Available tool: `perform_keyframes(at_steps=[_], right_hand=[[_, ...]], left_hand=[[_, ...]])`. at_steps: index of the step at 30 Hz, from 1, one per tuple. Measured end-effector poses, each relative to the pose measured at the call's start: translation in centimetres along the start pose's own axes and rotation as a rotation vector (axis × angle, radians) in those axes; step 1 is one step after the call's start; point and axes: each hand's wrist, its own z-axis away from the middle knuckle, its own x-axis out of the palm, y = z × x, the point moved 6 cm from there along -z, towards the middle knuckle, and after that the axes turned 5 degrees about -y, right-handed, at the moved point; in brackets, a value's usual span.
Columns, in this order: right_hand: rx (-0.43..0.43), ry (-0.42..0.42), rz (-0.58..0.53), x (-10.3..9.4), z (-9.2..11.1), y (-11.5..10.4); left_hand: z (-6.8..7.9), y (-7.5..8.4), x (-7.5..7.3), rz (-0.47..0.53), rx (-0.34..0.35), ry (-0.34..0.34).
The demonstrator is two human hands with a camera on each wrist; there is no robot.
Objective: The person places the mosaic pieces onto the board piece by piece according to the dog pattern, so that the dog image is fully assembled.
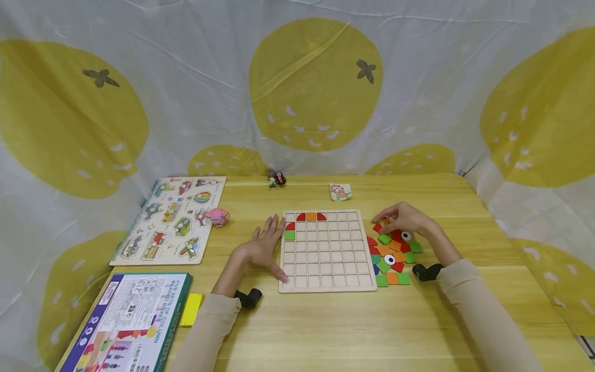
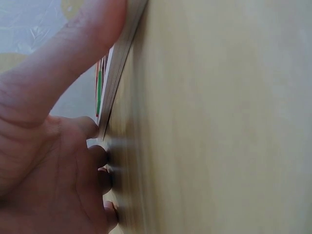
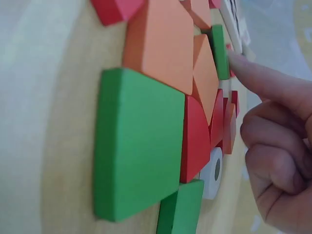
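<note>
A pale wooden grid board (image 1: 325, 257) lies flat on the table. Along its top row sit an orange square (image 1: 311, 216) and red rounded tiles on either side of it. By the left edge, a red rounded tile (image 1: 290, 226) lies above a green square (image 1: 290, 235). My left hand (image 1: 260, 249), fingers spread, rests along the board's left edge with the thumb at the lower corner. To the board's right, my right hand (image 1: 403, 218) pinches a small red tile (image 1: 377, 227) between thumb and index finger; the wrist view mostly hides it behind a green tile (image 3: 221, 52).
Loose coloured tiles (image 1: 392, 279), including white eye discs (image 1: 389, 260), crowd the board's right side. A picture puzzle board (image 1: 178, 227), pink toy (image 1: 218, 217) and boxed set (image 1: 135, 315) lie left. Small figurines (image 1: 276, 179) and a pattern card (image 1: 341, 191) lie farther back.
</note>
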Motion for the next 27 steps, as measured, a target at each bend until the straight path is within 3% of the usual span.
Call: perform_keyframes(at_steps=[7,21,27], right_hand=[[-0.023,-0.006,0.034,-0.1,-0.5,0.2],[-0.027,0.117,0.119,0.1,-1.2,-0.5],[-0.057,0.088,0.118,0.6,-1.3,-0.9]], left_hand=[[-0.1,-0.2,0.1,-0.005,-0.008,-0.005],[-0.2,-0.2,-0.1,-0.008,-0.009,-0.019],[-0.1,-0.1,0.1,-0.014,-0.006,-0.020]])
